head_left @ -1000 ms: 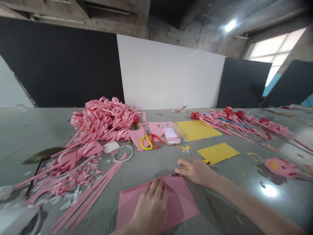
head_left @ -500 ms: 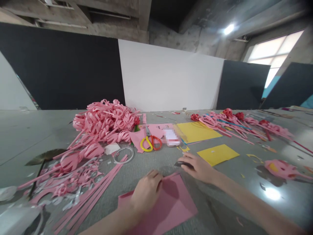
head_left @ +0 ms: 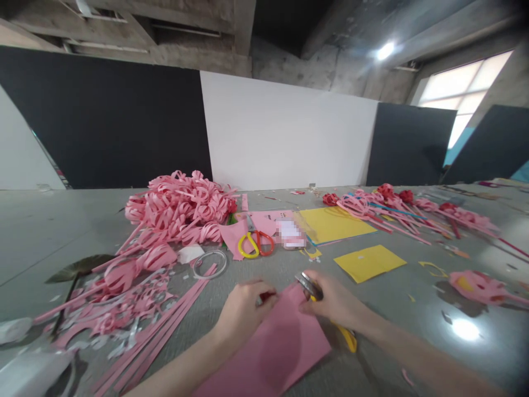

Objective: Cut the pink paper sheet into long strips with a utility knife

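Note:
A pink paper sheet (head_left: 281,344) lies in front of me, its far corner raised between my hands. My left hand (head_left: 246,306) is closed on the sheet's far left edge, thumb against bent fingers. In my right hand (head_left: 330,300) is a plier-like tool (head_left: 306,283) with a grey metal head and a yellow handle sticking out below the palm. Its head is at the sheet's far corner; whether the jaws bite the paper is hidden by my fingers. Long pink paper strips (head_left: 165,331) lie left of the sheet.
Scissors (head_left: 252,245) with yellow and red handles lie ahead, beside a phone (head_left: 290,234). A wire coil (head_left: 210,264) and a big heap of pink paper loops (head_left: 179,207) are left. Right are yellow sheets (head_left: 370,263) and a pink paper flower (head_left: 475,286).
My right hand has brought the tool to the sheet's far corner, and its yellow handle now shows. My left hand has shifted slightly toward the far edge, and the corner has risen.

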### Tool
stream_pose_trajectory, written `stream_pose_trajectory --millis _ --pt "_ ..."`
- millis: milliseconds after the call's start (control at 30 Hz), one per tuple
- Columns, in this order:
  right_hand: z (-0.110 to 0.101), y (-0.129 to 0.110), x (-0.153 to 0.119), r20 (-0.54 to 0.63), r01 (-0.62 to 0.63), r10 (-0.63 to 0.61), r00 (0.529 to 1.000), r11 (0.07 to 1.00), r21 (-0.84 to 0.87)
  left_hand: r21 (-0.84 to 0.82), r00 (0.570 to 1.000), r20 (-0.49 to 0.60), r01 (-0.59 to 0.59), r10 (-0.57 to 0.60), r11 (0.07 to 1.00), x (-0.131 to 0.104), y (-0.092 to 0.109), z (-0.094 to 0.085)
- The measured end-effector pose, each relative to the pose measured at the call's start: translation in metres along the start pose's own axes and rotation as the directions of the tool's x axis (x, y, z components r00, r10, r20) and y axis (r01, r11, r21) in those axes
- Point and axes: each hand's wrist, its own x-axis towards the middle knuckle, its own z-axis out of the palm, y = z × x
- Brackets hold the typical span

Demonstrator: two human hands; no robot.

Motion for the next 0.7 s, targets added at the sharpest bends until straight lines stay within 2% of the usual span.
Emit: stream_pose_trajectory --millis 400,700 --pt "0.011 -0.002 -0.008 0.012 0.042 -0.041 0.999 0.999 -0.024 0.054 1.0 -0.02 0.02 -0.019 0.998 -0.001 -0.002 0.003" --pt "0.014 -0.005 -0.009 0.033 0.004 -0.005 0.999 1.0 0.024 0.002 0.997 0.052 0.05 -0.05 0.999 -0.001 -0.005 0.005"
